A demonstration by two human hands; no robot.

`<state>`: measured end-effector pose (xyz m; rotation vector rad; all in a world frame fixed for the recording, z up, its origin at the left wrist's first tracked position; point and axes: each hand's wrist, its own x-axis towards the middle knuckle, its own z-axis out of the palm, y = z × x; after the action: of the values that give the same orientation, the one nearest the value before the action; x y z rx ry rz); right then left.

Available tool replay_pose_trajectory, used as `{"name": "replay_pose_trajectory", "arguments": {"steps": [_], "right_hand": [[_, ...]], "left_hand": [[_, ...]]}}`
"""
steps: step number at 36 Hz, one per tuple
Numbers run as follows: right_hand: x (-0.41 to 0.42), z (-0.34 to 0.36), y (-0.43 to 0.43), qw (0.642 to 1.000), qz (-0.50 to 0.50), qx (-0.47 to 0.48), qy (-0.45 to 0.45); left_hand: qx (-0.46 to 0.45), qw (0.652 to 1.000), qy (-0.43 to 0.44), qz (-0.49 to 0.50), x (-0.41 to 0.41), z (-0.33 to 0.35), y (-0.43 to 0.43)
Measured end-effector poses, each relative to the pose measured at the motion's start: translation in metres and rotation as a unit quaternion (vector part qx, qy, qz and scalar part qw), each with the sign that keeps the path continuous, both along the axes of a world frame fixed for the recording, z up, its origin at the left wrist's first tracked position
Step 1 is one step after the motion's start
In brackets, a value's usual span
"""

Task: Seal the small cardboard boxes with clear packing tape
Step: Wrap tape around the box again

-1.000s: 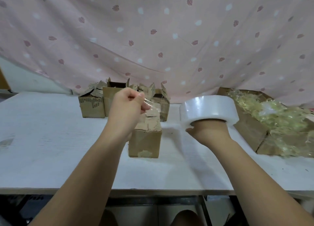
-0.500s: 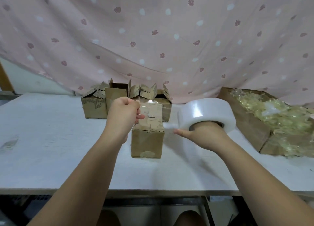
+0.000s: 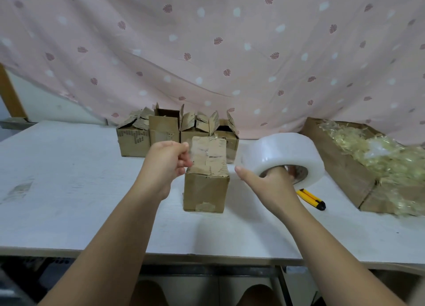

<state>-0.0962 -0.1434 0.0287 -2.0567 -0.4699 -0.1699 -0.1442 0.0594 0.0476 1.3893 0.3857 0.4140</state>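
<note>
A small closed cardboard box (image 3: 205, 189) stands on the white table (image 3: 69, 190) in front of me. My left hand (image 3: 164, 163) pinches the free end of a clear tape strip just left of the box top. The strip stretches over the box top toward a big roll of clear packing tape (image 3: 281, 154). My right hand (image 3: 269, 181) holds that roll with fingers inside its core and the thumb pointing left. Several small boxes (image 3: 161, 131) with open flaps stand in a row behind.
A yellow and black utility knife (image 3: 311, 198) lies on the table under the roll. A larger cardboard box (image 3: 345, 167) filled with shredded yellowish filler stands at the right. A pink patterned curtain hangs behind the table. The near table edge runs below my arms.
The roll has tilted so its core faces me and has come lower and nearer the box. My left hand has dropped beside the box top, bringing the tape strip down over it.
</note>
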Motion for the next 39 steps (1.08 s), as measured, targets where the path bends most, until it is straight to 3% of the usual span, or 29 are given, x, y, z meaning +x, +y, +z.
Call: {"name": "replay_pose_trajectory", "arguments": {"steps": [3,14,21,29,32,39], "right_hand": [[-0.003,-0.002,0.000,1.000,0.029,0.001,0.000],[-0.002,0.010,0.011,0.996,-0.025,0.058,-0.060],[0.003,-0.008,0.015,0.993,-0.048,0.044,-0.097],[0.010,-0.012,0.019,0.989,-0.096,-0.022,-0.112],[0.009,-0.011,0.018,0.982,-0.107,-0.072,-0.137],[0.009,-0.016,0.020,0.986,-0.105,-0.081,-0.102]], "left_hand": [[-0.127,0.991,-0.029,-0.037,-0.002,-0.001,0.001],[0.126,0.991,-0.002,0.054,0.000,-0.004,0.007],[0.198,0.977,0.030,0.073,0.005,-0.016,0.010],[0.073,0.995,0.045,0.051,0.011,-0.025,0.020],[0.078,0.994,0.052,0.050,0.010,-0.023,0.022],[0.064,0.995,0.070,0.044,0.009,-0.031,0.022]]}}
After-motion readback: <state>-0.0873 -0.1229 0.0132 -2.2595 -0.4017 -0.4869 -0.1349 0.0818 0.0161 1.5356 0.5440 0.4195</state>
